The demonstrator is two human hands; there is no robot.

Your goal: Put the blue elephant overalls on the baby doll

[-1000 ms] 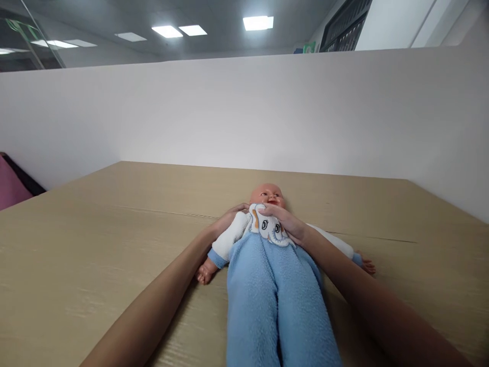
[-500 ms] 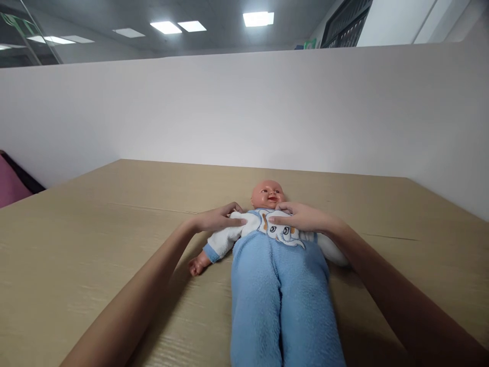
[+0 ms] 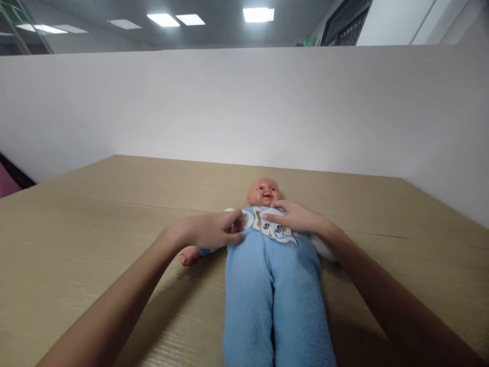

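A baby doll (image 3: 263, 191) lies on its back, head away from me. It wears a light blue plush outfit (image 3: 248, 295) with a white elephant face (image 3: 273, 229) on the chest. My right hand (image 3: 294, 216) rests on the upper chest near the neck, thumb stretched across the cloth and fingers apart from it. Beside the doll's torso is my left hand (image 3: 217, 229), its thumb and fingers apart and bent towards the outfit. It covers most of the doll's sleeved arm; the small doll hand (image 3: 189, 256) shows below my wrist.
Brown cardboard-like sheeting (image 3: 114, 229) covers the table, with seams in it. A white partition (image 3: 244, 107) stands along the back and right. Something pink and black (image 3: 9, 178) shows at the left edge.
My left hand has come off the doll's shoulder and moved down and towards me along its side. My right hand stays on the chest. The view has shifted slightly.
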